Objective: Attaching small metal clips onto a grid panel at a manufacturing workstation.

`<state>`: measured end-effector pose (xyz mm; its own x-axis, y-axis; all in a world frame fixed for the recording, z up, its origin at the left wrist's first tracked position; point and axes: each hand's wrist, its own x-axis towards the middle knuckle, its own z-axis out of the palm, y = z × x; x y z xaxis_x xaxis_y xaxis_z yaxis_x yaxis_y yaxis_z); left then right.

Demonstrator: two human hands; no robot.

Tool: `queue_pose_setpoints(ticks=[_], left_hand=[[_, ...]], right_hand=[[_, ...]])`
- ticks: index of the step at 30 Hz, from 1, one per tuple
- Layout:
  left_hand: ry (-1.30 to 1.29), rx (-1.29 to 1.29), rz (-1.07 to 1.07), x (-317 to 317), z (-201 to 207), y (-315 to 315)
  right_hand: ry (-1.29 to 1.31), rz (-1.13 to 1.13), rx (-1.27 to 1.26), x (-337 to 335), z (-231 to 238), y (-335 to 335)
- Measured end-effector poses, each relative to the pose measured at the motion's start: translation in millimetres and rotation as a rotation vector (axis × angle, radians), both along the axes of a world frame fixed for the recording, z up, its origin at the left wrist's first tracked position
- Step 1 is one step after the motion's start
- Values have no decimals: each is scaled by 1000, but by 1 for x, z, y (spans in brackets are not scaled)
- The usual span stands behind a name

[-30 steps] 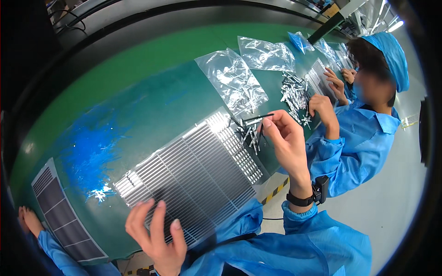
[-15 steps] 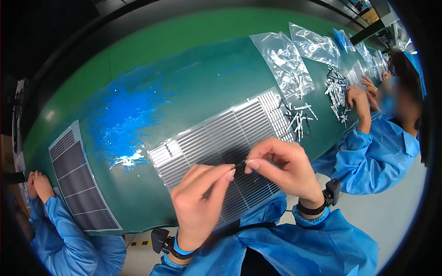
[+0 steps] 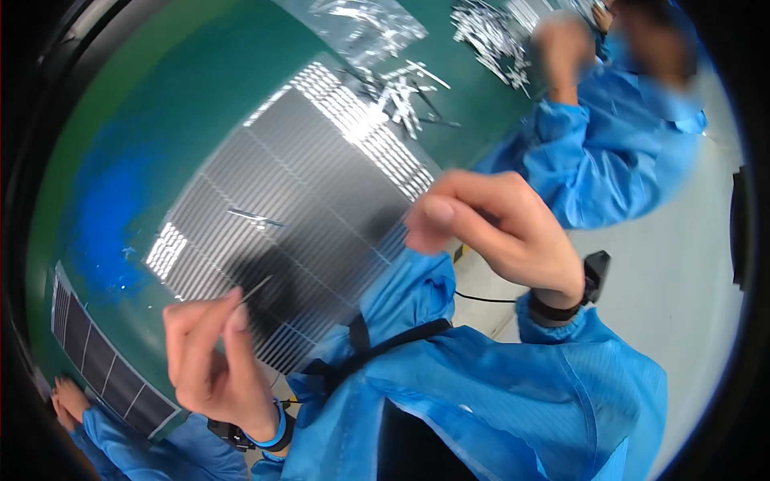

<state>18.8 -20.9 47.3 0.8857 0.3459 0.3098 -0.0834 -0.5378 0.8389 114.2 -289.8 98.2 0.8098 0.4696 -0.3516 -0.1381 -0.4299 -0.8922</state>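
Note:
My left hand (image 3: pixel 212 353) pinches a short, thin, needle-like piece (image 3: pixel 257 287) between thumb and fingertips, over the lower left part of a slatted sheet. My right hand (image 3: pixel 501 232) is closed, thumb against curled fingers, beyond the sheet's right edge. Its fingertips are blurred, so anything between them cannot be made out. The slatted grey sheet (image 3: pixel 273 184) lies on the green table, with shiny rows along its upper right edge. A few small thin pieces (image 3: pixel 257 218) rest on its slats. Just past its top right lies a loose pile of silvery and black strips (image 3: pixel 409 96).
Clear plastic bags (image 3: pixel 365 32) lie at the far edge of view. Blue scraps (image 3: pixel 108 216) cover the table at left. Another dark slatted sheet (image 3: pixel 104 361) lies near a co-worker's hands (image 3: pixel 70 398). At right, another co-worker's hand (image 3: pixel 564 52) is near a larger strip pile (image 3: pixel 489 44).
My hands, fingertips close together before, have moved apart, the left leftward and the right slightly up. The thin piece now shows in my left hand. The whole view has turned and shifted.

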Motion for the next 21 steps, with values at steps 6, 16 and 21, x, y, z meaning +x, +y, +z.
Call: queue_pose_setpoints(ticks=[6, 16, 21], left_hand=[[-49, 23, -87, -9, 14, -26], [-141, 50, -173, -29, 22, -40], [-228, 32, -226, -35, 14, -30]], right_hand=[[117, 18, -506, -104, -20, -77], [77, -66, -566, -161, -53, -74], [71, 216, -588, -192, -89, -46]])
